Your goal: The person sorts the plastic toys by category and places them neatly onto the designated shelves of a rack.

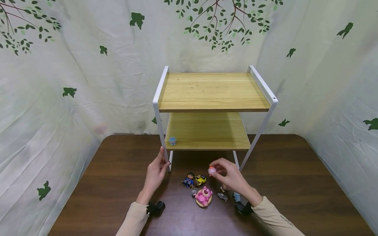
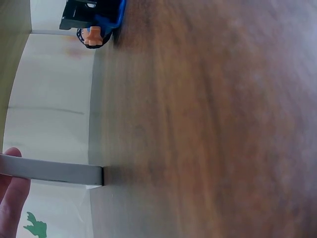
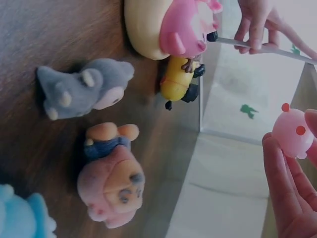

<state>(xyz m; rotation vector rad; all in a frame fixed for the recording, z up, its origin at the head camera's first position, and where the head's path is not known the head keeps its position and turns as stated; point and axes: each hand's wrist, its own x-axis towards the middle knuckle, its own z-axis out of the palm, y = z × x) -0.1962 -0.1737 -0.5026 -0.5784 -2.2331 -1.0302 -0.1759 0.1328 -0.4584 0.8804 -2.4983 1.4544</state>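
My left hand [image 1: 156, 172] grips the front left leg [image 2: 54, 169] of a small two-tier shelf, with fingertips on both sides of the white bar in the left wrist view. Just in front of the shelf's right half, my right hand [image 1: 229, 173] pinches a small round pink toy [image 3: 292, 133] with red dots between thumb and fingers, above the table. A small blue figure [image 1: 172, 141] stands at the left front of the shelf's lower board [image 1: 206, 131].
Below the hands lie a pink bear in a yellow ring [image 1: 203, 197], a dark-blue figure [image 1: 188, 181], a yellow toy [image 1: 200, 180], a grey toy [image 3: 84, 88], a pink-hooded figure [image 3: 113, 183] and a light-blue toy [image 3: 22, 215]. The upper board [image 1: 212, 91] overhangs the lower one.
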